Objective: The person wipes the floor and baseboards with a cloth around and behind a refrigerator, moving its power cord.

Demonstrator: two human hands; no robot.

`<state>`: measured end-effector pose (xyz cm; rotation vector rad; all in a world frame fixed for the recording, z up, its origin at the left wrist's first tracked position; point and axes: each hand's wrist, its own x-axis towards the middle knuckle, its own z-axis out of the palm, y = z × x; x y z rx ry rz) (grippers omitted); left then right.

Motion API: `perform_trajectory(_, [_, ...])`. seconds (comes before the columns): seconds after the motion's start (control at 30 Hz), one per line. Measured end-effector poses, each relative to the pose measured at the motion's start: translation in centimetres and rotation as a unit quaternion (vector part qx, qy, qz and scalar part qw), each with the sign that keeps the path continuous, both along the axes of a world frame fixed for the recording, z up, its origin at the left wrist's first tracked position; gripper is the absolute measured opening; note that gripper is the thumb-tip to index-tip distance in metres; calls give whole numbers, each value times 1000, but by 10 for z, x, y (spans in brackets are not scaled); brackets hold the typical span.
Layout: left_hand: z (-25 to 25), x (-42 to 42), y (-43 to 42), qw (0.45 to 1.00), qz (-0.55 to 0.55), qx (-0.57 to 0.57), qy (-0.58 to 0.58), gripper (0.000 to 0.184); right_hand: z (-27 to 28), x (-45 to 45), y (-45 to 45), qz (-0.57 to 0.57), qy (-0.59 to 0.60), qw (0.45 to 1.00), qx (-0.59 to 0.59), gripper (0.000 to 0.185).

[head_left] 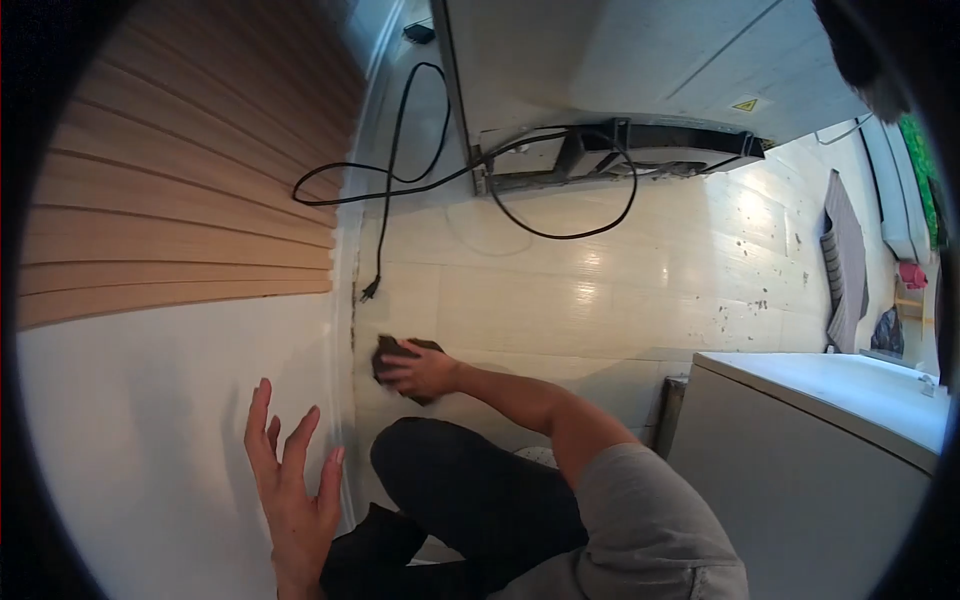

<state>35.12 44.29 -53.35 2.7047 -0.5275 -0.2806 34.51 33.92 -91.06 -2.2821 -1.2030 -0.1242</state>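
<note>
My right hand (425, 372) presses a dark cloth (388, 362) against the pale floor, close to the foot of the wall. Its fingers curve over the cloth and are slightly blurred. With fingers spread and nothing in it, my left hand (293, 490) is raised in front of the white wall (150, 420). A black power cord (400, 140) lies in loops beyond my right hand, and its plug (371, 289) rests on the floor near the baseboard.
A large light-coloured appliance (620, 60) stands ahead, its dark underside (680, 145) exposed. Wooden slats (190, 180) cover the upper wall at left. Dirt flecks (760, 300) dot the floor at right, near a grey mat (846, 255). A white cabinet (800, 460) stands at lower right.
</note>
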Motion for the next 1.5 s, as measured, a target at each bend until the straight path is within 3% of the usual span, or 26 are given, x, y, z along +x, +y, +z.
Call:
perform_trajectory(0.07, [-2,-3,1,1000,-4,10,17,33,-6,12,-23,-62,-44,997,-31,33])
perform_trajectory(0.2, [-3,-8,5,1000,1,2,18,34,1,16,-150,-314,101,944,16,33])
perform_trajectory(0.27, [-7,-14,6,999,32,22,28,34,10,1,-237,-442,88,892,-28,34])
perform_trajectory(0.37, [-16,-20,19,997,42,37,44,34,-41,-56,-380,-565,7,825,-25,46])
perform_trajectory(0.43, [-17,-27,24,998,33,36,45,35,-32,-100,-447,-722,-25,686,-89,37])
perform_trajectory(0.47, [-17,-29,26,998,27,36,41,35,-17,-115,-464,-791,112,558,-224,36])
perform_trajectory(0.5, [-17,-29,27,998,28,32,42,35,26,-112,-457,-849,221,447,-174,39])
perform_trajectory(0.53, [-16,-30,27,998,26,31,41,36,28,-112,-465,-860,218,417,-200,42])
perform_trajectory(0.67, [-7,-23,17,998,20,45,34,36,5,-67,-391,-721,-67,689,-26,34])
perform_trajectory(0.73, [-5,-19,5,998,9,58,25,36,27,-37,-272,-595,148,790,-1,42])
perform_trajectory(0.77, [-4,-18,0,997,2,70,16,35,-3,-32,-206,-540,122,827,96,39])
perform_trajectory(0.8, [-6,-16,-1,997,-3,71,17,35,30,-28,-144,-464,77,870,147,30])
perform_trajectory(0.83, [-11,-14,-1,999,-10,43,27,35,35,-32,-101,-327,271,902,76,28])
perform_trajectory(0.87, [-14,-13,-1,999,-15,14,37,35,53,-35,-69,-237,317,903,168,23])
perform_trajectory(0.93, [-13,-13,-6,999,-22,15,41,34,0,-71,-19,-175,6,983,-56,29])
perform_trajectory(0.97, [-12,-12,-7,999,-29,13,43,34,3,-71,-25,-175,7,983,-51,29])
perform_trajectory(1.03, [-5,-11,-10,999,-23,34,29,34,9,-75,-71,-240,347,901,101,41])
perform_trajectory(1.13, [-2,-8,3,999,-4,42,16,34,-24,-114,-188,-420,160,885,-123,43])
perform_trajectory(1.17, [-3,-7,9,1000,6,28,13,34,-38,-126,-235,-499,131,853,-80,43])
perform_trajectory(1.2, [-3,-6,14,999,13,33,13,34,-38,-135,-278,-606,114,786,-31,43])
perform_trajectory(1.23, [-3,-5,19,999,14,25,16,34,-35,-147,-324,-630,58,759,-153,47])
perform_trajectory(1.27, [0,-5,25,1000,16,20,17,35,-38,-156,-355,-709,34,690,-139,52])
perform_trajectory(1.33, [8,-5,28,999,36,17,13,35,-14,-132,-347,-859,158,464,-152,53])
perform_trajectory(1.37, [11,-3,28,999,43,2,14,34,-21,-118,-330,-852,159,476,-148,53])
perform_trajectory(1.43, [11,0,32,998,58,-5,8,34,-45,-99,-288,-769,9,635,-74,55])
perform_trajectory(1.5, [11,3,34,998,65,-13,6,34,-46,-62,-210,-640,-17,768,12,43])
